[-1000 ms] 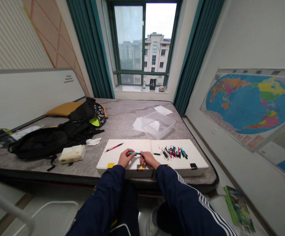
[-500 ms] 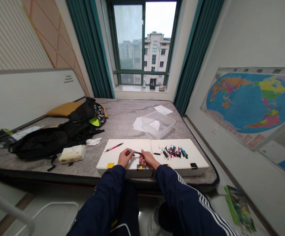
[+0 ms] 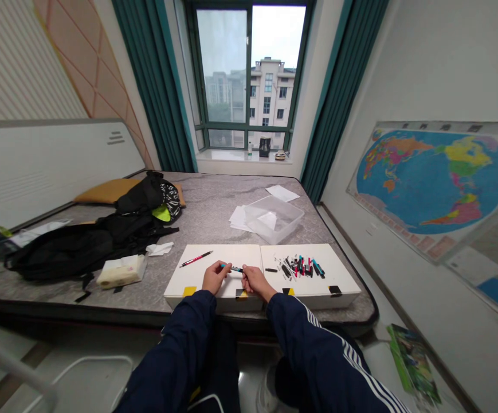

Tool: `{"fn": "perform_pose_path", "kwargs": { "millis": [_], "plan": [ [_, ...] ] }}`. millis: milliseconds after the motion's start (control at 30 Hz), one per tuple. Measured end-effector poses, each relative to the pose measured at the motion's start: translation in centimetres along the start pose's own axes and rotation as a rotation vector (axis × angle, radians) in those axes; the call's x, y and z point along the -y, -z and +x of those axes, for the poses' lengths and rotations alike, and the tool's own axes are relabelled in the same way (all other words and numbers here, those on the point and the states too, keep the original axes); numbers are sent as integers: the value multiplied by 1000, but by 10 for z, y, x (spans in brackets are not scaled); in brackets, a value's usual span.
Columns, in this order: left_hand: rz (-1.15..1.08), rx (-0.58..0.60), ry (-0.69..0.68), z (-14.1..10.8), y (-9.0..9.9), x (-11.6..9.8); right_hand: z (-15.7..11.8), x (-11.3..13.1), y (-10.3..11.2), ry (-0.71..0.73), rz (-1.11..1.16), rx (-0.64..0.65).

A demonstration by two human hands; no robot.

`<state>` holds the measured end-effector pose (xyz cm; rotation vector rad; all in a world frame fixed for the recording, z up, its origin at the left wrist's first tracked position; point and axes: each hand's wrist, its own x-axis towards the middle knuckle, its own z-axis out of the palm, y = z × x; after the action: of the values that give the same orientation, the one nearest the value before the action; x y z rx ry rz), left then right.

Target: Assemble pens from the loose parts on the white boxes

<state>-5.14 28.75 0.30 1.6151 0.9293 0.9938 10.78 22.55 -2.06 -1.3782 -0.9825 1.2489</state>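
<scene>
Our two hands hold a blue-and-black pen at the lower center of the frame.

Our left hand [image 3: 215, 277] pinches the blue end of the pen [image 3: 232, 268] and our right hand [image 3: 255, 281] grips its black end, above the left white box [image 3: 210, 279]. A red-and-black pen [image 3: 196, 259] lies on that box, left of our hands; loose pen parts [image 3: 302, 267] lie on the right white box [image 3: 333, 269].

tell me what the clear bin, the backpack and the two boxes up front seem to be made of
Clear bin: probably smooth plastic, see-through with a soft sheen.
Backpack: likely matte woven fabric, dark and slumped in folds.
Boxes: perhaps coated cardboard, flat white; could be painted wood.
</scene>
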Motion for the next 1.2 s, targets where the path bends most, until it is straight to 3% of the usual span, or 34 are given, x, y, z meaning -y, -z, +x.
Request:
{"fn": "perform_pose_path", "kwargs": {
  "millis": [267, 533, 733, 867, 1033, 1200],
  "plan": [
    [210, -107, -46, -3, -2, 3, -4, 0, -7, 58, -42, -21],
    [181, -140, -31, -3, 0, 2, -5, 6, -6, -51, -42, 87],
    [236, -167, -50, -3, -3, 4, -6, 4, -5, 1, -29, 35],
    [256, -211, -50, -3, -3, 4, -9, 6, -5, 10, 46, 67],
    [262, -213, -39, -3, -4, 4, -6, 4, -5, -32, -14, 68],
    [279, -207, -32, -2, -4, 3, -4, 0, -4, 29, 7, 33]
  ]
}}
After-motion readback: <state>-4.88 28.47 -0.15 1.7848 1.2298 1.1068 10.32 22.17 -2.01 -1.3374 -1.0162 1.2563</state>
